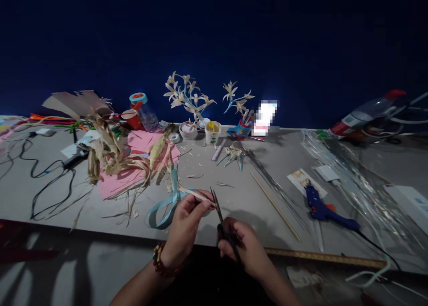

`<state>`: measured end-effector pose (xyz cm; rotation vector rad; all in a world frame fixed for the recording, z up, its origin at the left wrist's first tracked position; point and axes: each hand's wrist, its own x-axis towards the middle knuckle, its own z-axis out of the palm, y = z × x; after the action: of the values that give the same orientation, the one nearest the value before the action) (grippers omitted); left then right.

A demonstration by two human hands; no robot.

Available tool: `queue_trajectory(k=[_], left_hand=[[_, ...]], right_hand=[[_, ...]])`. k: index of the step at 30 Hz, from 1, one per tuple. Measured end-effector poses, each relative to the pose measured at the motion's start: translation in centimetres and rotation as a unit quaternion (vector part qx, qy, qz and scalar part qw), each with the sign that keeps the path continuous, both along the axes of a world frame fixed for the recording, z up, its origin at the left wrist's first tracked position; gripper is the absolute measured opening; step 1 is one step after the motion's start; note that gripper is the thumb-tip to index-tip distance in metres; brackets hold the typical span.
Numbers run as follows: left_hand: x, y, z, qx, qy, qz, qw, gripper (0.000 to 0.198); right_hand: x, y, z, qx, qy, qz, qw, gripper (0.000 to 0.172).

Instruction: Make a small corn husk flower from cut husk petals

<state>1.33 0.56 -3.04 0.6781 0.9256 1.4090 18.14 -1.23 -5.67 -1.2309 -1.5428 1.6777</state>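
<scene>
My left hand (183, 225), with a beaded bracelet at the wrist, pinches a thin pale strip of dried husk (197, 194) over the table's near edge. My right hand (245, 248) grips black scissors (219, 212), whose blades point up and meet the strip just right of my left fingers. A light blue ribbon (165, 205) loops on the table just left of my left hand.
A pile of dried husks (110, 156) lies on pink paper (117, 181) at left, by black cables (50, 185). A blue glue gun (323, 208), wooden sticks (274, 205) and thin wires (270, 181) lie at right. Husk flowers (187, 96), cups and a bottle (143, 112) line the back.
</scene>
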Motion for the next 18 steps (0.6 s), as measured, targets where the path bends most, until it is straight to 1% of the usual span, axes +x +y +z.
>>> queue_trajectory(k=[6, 15, 18], left_hand=[[0.00, 0.11, 0.03, 0.001, -0.004, 0.003, 1.000, 0.007], [0.15, 0.20, 0.03, -0.009, -0.006, 0.002, 1.000, 0.007], [0.11, 0.23, 0.14, -0.012, -0.003, 0.000, 1.000, 0.007]], right_hand=[[-0.03, 0.05, 0.04, 0.003, -0.001, -0.008, 1.000, 0.031], [-0.18, 0.08, 0.18, -0.009, -0.012, -0.012, 1.000, 0.032], [-0.07, 0.12, 0.24, -0.014, -0.004, -0.005, 1.000, 0.035]])
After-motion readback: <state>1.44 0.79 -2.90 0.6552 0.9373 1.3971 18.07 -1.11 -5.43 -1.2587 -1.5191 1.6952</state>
